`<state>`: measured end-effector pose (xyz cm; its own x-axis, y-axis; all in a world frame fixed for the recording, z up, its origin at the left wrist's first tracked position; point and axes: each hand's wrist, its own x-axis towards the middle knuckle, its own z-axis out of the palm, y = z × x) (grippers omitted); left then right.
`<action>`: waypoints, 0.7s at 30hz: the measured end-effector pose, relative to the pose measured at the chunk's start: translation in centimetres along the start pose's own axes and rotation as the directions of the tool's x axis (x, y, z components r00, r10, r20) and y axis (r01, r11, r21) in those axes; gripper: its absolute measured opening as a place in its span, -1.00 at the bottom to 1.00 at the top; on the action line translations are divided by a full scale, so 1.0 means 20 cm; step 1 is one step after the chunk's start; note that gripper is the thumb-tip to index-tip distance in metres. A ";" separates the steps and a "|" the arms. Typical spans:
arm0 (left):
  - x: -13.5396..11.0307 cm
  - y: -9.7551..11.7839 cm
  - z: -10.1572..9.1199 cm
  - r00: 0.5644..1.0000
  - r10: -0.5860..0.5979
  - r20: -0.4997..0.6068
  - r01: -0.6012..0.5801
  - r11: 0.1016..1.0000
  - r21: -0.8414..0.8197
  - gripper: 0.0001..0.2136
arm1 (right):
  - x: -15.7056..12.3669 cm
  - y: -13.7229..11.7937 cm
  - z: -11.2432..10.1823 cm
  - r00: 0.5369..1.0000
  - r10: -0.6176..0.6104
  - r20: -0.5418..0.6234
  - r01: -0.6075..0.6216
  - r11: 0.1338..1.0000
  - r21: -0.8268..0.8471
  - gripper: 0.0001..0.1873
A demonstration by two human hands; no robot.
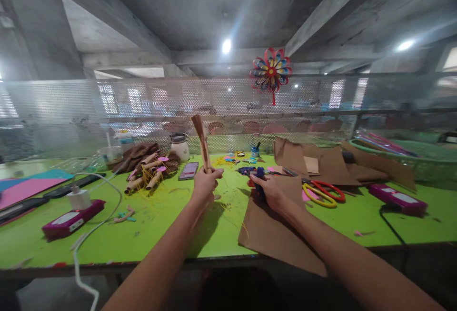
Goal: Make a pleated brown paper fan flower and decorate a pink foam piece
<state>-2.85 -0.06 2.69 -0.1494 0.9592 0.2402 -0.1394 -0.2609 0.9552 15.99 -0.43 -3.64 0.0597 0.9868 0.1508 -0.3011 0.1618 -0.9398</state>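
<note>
My left hand (206, 183) is closed around the lower end of a brown rolled paper stick (201, 139), which stands upright above the green table (150, 225). My right hand (268, 188) is closed on a dark blue glue gun (257, 177) resting at the top of a brown cardboard sheet (274, 230). The two hands are about a hand's width apart. A pile of similar brown rolls with pink ends (148, 168) lies to the left of my left hand.
Yellow and red scissors (323, 192) lie right of the cardboard. More cardboard pieces (321, 158), a phone (188, 170), a white jar (179, 146), magenta power strips (73, 219) (398, 199), a white charger cable (80, 199) and pink paper (24, 189) lie about. A mesh screen (143, 106) backs the table, with a paper pinwheel (270, 72).
</note>
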 end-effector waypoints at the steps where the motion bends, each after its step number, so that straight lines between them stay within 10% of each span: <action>1: 0.02 0.00 -0.01 1.000 -0.004 0.004 0.004 1.000 -0.024 -0.70 | 0.00 0.00 0.00 1.000 0.007 -0.001 -0.007 1.000 0.001 -0.61; 9: 0.09 0.25 0.26 0.989 0.102 -0.107 -0.118 0.982 -0.147 -0.72 | 0.02 0.00 0.01 0.999 0.031 -0.030 -0.031 1.000 -0.003 -0.65; 11: 0.01 0.36 0.40 0.977 0.125 0.174 -0.086 0.972 -0.217 -0.73 | 0.02 0.01 0.01 0.999 0.032 -0.037 -0.032 0.999 -0.006 -0.67; 14: -0.13 0.47 0.53 0.826 0.140 0.546 0.016 0.962 -0.272 -0.79 | 0.02 0.01 0.00 0.998 0.040 -0.048 -0.041 0.999 -0.007 -0.70; 21: -0.05 0.33 0.29 0.886 -0.017 0.464 0.030 0.999 -0.021 -0.78 | -0.01 -0.02 0.01 1.000 0.012 -0.028 -0.013 1.000 -0.027 -0.70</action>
<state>2.12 -2.03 9.81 0.3245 0.9044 0.2769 -0.1640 -0.2345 0.9582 15.85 -0.67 -3.23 0.0831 0.9879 0.1308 -0.2763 0.1490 -0.9495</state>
